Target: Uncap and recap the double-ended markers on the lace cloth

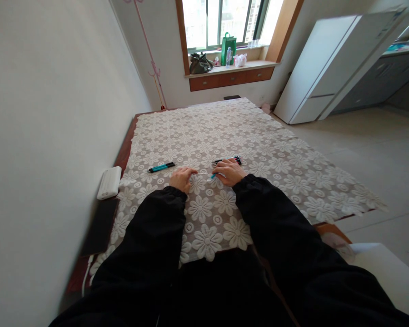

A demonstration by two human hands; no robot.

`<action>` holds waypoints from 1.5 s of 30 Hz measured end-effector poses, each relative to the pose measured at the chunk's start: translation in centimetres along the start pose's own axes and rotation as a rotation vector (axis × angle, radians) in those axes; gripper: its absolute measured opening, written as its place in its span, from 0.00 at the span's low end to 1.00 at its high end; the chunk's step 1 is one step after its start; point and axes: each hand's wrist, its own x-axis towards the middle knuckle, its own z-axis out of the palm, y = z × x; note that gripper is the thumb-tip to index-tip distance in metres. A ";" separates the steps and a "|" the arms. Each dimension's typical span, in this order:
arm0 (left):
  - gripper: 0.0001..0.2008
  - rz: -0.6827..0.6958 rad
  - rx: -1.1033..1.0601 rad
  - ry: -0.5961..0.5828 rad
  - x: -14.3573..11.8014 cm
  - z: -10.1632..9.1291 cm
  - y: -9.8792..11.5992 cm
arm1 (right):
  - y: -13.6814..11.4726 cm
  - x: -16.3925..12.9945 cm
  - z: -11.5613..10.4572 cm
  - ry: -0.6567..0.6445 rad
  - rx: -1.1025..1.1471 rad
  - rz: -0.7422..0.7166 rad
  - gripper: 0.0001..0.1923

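My left hand (182, 178) is closed in a pinch at one end of a thin pale pen refill (203, 173), which spans the gap between my hands. At its other end, my right hand (229, 172) has its fingers closed on a short blue pen part (213, 175). Whether the refill sits inside that blue part is too small to tell. Just beyond my right fingers lie several dark pens (237, 159), partly hidden by the hand. Teal pens with black ends (161, 167) rest side by side to the left of my left hand.
A lace tablecloth (204, 136) with flowers covers the table. Along its left edge are a white power bank (109, 182), a flat black object (101, 227) and a white cable (86, 275). A wall borders the left side; a white chair (385, 268) stands at right.
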 end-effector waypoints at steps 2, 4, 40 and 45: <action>0.17 -0.007 -0.009 0.009 0.0 0.0 0.0 | 0.3 -0.1 -0.4 -0.032 -0.013 0.042 0.10; 0.16 -0.017 -0.016 0.022 0.0 0.1 0.0 | 0.4 -0.1 -0.6 -0.059 -0.023 0.078 0.11; 0.16 0.016 -0.144 0.015 0.1 0.5 -0.1 | 0.1 0.1 0.4 0.006 0.026 0.054 0.06; 0.13 0.010 -0.113 0.019 0.1 0.8 -0.4 | 0.0 0.0 0.4 -0.039 0.005 0.050 0.06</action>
